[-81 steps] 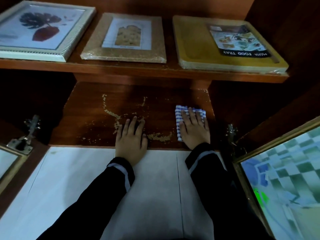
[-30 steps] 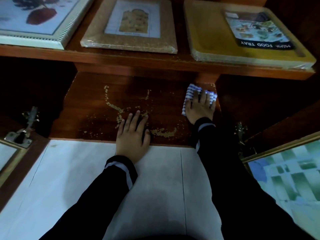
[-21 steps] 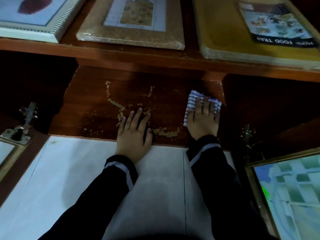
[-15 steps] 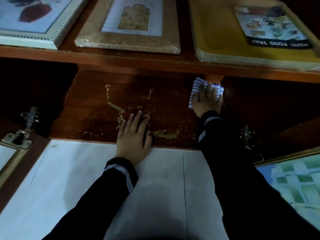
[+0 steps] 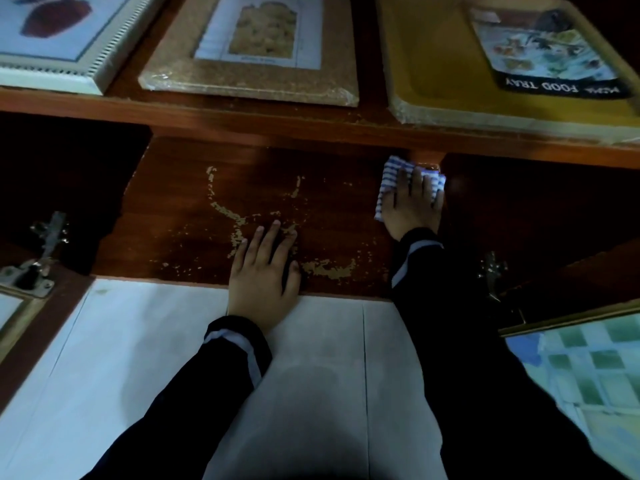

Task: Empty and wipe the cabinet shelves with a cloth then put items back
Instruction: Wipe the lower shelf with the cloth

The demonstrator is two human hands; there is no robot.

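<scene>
Cloth [image 5: 393, 180] is lying far back on the low shelf [image 5: 173, 237], under the flat right hand [image 5: 412, 209]. Left hand [image 5: 263, 275] is resting flat, holding nothing. Rubbing hard could be peeling more worn spots [image 5: 327, 268].

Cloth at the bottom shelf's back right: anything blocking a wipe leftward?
Only the left hand, flat at the front edge of the bottom shelf. From the cloth under the right hand, nothing visible stands leftward along the back.
</scene>
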